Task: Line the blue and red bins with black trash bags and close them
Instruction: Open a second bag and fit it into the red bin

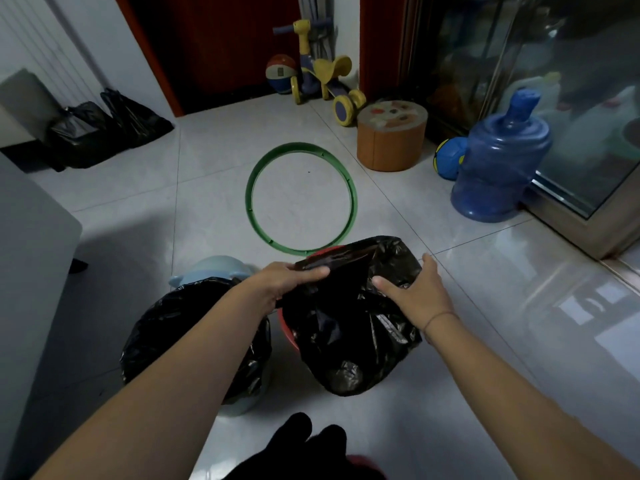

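Observation:
A red bin (288, 332) stands on the tiled floor in front of me, almost hidden under a black trash bag (349, 327) draped over its mouth. My left hand (291, 277) pinches the bag's upper edge at the far left side of the bin. My right hand (414, 289) lies with spread, straight fingers on the bag's right side. To the left stands the pale blue bin (211, 271), with another black bag (173, 327) folded over its rim; my left forearm crosses over it.
A green ring (250, 188) lies flat on the floor beyond the bins. Further back stand an orange stool (391, 140), a blue water jug (498, 161), a yellow toy scooter (322, 77) and black bags (104, 129) at the left wall. A grey cabinet (31, 271) stands at left.

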Available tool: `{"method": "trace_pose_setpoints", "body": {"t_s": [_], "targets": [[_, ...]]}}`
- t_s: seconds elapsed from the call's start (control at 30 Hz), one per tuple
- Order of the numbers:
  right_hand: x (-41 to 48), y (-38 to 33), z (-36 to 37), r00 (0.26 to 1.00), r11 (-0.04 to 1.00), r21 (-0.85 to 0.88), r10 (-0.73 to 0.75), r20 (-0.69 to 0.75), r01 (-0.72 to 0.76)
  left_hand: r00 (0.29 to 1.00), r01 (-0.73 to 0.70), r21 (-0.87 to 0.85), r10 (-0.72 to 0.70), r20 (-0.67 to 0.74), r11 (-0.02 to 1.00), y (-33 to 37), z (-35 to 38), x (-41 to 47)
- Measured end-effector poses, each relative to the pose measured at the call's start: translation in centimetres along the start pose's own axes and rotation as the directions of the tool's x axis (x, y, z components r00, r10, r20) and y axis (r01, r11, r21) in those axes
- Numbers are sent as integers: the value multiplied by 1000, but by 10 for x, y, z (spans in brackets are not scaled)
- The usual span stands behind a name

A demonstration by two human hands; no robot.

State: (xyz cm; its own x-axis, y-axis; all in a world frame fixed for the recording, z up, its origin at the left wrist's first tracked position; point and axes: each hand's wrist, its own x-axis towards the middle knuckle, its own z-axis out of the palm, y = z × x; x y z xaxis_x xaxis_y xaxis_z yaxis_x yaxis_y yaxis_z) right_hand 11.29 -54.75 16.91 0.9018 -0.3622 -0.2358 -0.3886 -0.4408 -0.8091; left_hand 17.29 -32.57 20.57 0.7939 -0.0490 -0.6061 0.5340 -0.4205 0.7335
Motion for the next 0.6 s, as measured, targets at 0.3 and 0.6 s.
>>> {"method": "trace_pose_setpoints", "body": {"t_s": [0.3, 0.6], "targets": [[36, 6, -37, 897, 590, 677, 247, 366, -439, 951, 308, -110, -307, 21, 945, -13, -46, -5], [47, 22, -54, 846, 687, 495, 405, 348, -532, 997, 62, -305, -71, -19, 950, -35, -47, 0]]}}
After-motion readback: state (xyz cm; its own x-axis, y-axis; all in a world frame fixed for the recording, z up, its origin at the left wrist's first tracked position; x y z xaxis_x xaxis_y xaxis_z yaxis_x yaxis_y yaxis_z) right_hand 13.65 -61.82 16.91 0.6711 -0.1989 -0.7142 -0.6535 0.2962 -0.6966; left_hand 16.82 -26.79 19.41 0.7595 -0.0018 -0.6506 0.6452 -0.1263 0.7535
